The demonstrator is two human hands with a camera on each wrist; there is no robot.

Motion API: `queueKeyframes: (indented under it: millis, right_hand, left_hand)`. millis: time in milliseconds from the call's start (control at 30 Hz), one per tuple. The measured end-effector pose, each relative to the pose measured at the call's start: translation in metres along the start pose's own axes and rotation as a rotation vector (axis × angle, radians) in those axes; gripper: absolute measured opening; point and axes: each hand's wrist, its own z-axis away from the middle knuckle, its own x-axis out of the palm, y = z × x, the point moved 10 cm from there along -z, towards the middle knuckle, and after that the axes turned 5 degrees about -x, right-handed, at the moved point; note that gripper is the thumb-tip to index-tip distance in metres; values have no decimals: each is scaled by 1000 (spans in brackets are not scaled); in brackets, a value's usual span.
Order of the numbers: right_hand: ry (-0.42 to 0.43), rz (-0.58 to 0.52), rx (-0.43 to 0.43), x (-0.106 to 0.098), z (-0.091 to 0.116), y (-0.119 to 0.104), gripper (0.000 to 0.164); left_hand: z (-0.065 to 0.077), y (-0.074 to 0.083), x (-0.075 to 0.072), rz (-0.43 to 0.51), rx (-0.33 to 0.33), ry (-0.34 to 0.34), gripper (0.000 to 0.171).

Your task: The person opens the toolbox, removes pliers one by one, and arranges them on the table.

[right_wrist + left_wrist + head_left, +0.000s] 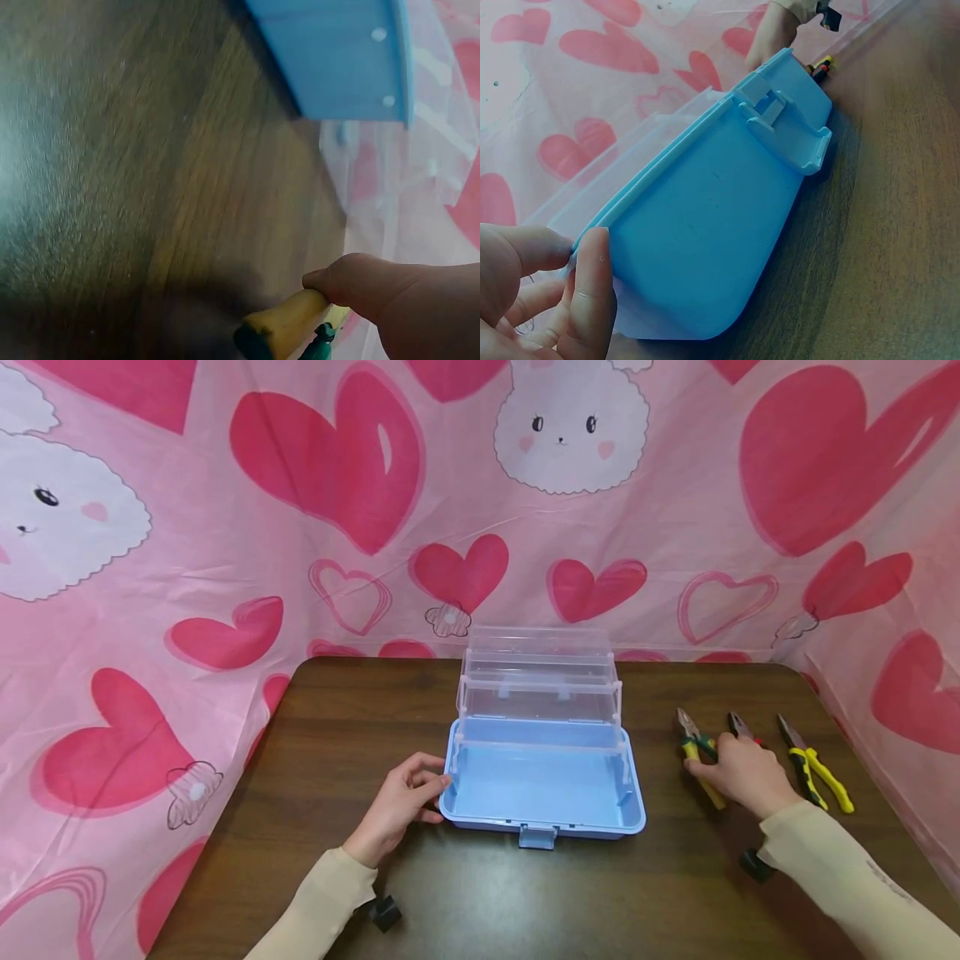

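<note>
A light blue toolbox (540, 781) stands on the table with its clear lid and tiers (540, 697) raised at the back. My left hand (397, 806) pinches the box's left rim between thumb and fingers; the left wrist view shows the fingertips on the blue wall (690, 232). To the right of the box, my right hand (750, 772) grips the pliers with yellow and green handles (712, 792). In the right wrist view, its thumb (349, 281) presses on a yellow handle (289, 322). The right hand's other fingertips are mostly hidden.
A second pair of pliers (738, 725) lies partly under the right hand. Yellow-and-black long-nose pliers (801, 772) lie farther right, near the table's edge. The box's front latch (537, 837) hangs down. A pink heart-print cloth (525, 527) rises behind the dark wooden table (360, 718).
</note>
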Motion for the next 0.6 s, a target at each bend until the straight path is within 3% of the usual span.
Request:
queueKeyframes:
  millis: [333,600]
  right_hand:
    - [-39,-2,52,7,-14,10,65]
    - [7,39,63,10,-17,14,70]
  left_hand:
    - [-1,-3,-1,-9,6,12,35]
    - [-2,-3,-1,-10,6,16,34]
